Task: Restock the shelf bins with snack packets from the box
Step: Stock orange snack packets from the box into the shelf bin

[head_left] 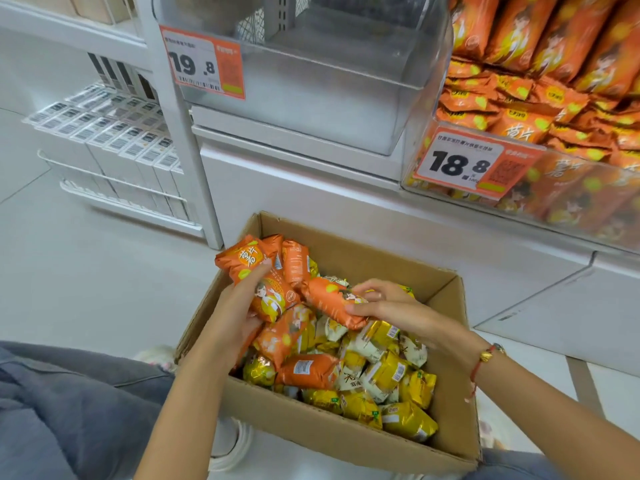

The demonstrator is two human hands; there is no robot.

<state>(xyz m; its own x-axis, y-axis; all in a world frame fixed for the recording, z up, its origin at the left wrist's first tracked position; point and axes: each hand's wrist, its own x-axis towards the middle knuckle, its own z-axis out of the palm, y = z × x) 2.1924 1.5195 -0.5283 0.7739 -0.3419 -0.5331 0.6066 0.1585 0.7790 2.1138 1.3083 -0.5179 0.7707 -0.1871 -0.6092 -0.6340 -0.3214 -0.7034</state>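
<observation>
Both hands are down in the cardboard box (446, 441) at frame centre, left hand (239, 306) clutching several orange packets (263, 289), right hand (388, 306) pinching another orange packet (329, 301) lying crosswise, and the matching orange-filled bin (561, 199) sits upper right, closer to that right hand.

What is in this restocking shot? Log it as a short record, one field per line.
setting: shop aisle, cardboard box on the floor below the shelf bins
box contents: orange, yellow and white snack packets, mixed
left hand: grips a bunch of orange packets, lifted above the box
right hand: pinches one orange packet over the pile
left bin: clear, tag reads 19.8, no packets visible inside
right bin: full of orange packets, tag reads 18.8
</observation>
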